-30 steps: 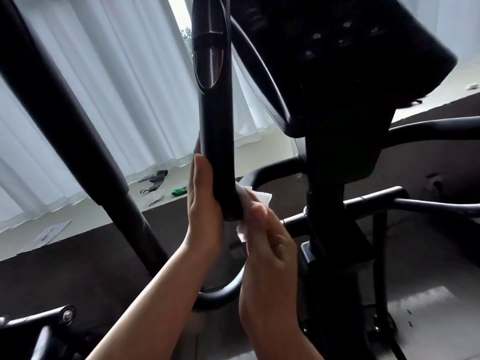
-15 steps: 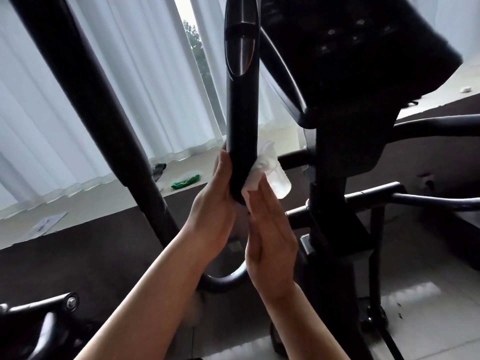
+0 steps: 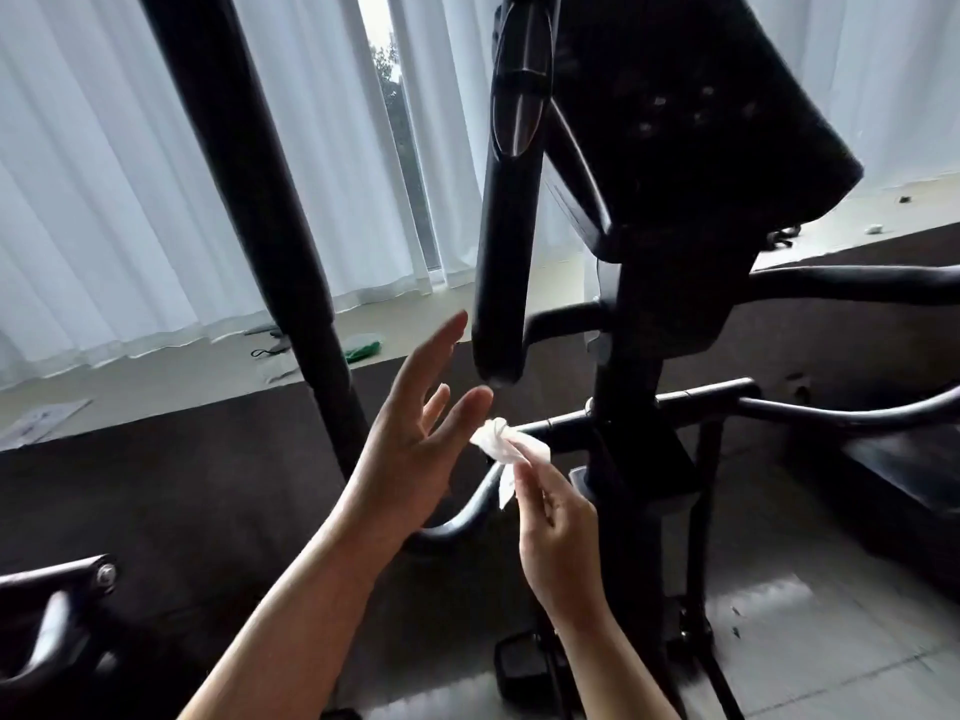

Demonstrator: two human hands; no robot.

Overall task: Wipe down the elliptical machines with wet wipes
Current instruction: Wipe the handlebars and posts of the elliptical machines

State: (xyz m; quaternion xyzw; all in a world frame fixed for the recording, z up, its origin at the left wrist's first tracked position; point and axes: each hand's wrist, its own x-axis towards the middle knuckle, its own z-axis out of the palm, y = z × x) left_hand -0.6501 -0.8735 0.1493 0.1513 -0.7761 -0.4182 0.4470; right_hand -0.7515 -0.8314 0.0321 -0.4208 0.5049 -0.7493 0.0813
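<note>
We see white curtains (image 3: 130,189) over a pale sill and dark floor. Our left hand (image 3: 410,449) is spread; our right hand (image 3: 558,537) pinches a crumpled wipe (image 3: 501,441). The handlebar (image 3: 506,226) top is cropped.

wet wipe (image 3: 506,443): white, crumpled, pinched at fingertips | elliptical handlebar (image 3: 506,241): black, upright, lower end just above wipe

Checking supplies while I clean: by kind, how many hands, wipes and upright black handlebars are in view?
Hands: 2, left hand and right hand
Wet wipes: 1, crumpled wipe
Upright black handlebars: 2, near handlebar and left handlebar
Total: 5
</note>
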